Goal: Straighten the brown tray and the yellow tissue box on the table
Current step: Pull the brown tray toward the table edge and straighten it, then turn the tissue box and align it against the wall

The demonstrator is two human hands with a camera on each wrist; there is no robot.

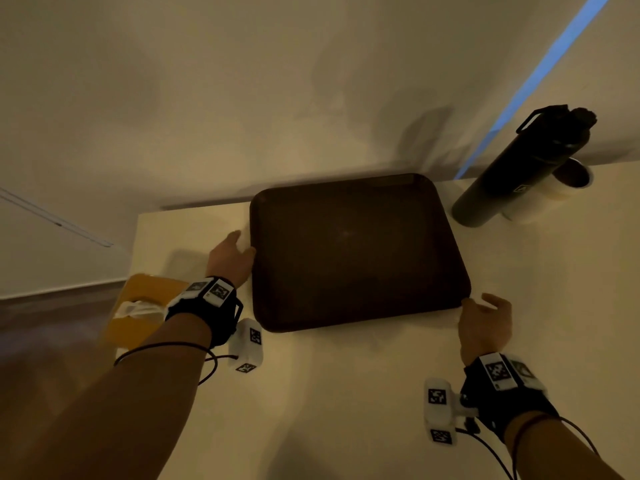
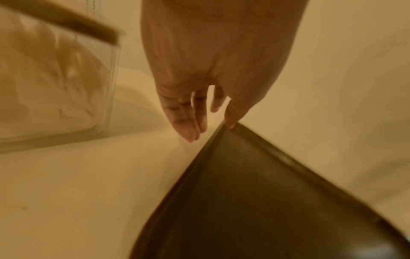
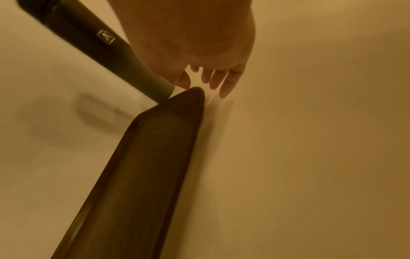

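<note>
The dark brown tray [image 1: 353, 251] lies flat in the middle of the pale table [image 1: 346, 393], slightly skewed to the table's back edge. My left hand [image 1: 232, 254] rests against the tray's left rim; in the left wrist view its fingers [image 2: 188, 122] hang straight and the thumb touches the tray [image 2: 255, 201] at the rim. My right hand [image 1: 485, 320] sits at the tray's near right corner, fingers relaxed [image 3: 213, 80] beside the tray [image 3: 144, 166]. The yellow tissue box [image 1: 145, 306] stands at the table's left edge, partly hidden by my left forearm; the tissue box [image 2: 51, 78] holds white tissue.
A tall black bottle [image 1: 519, 168] and a white cup [image 1: 561, 188] stand at the back right, close to the tray's far right corner; the bottle [image 3: 88, 40] shows in the right wrist view. A wall runs behind the table. The floor drops off at the left.
</note>
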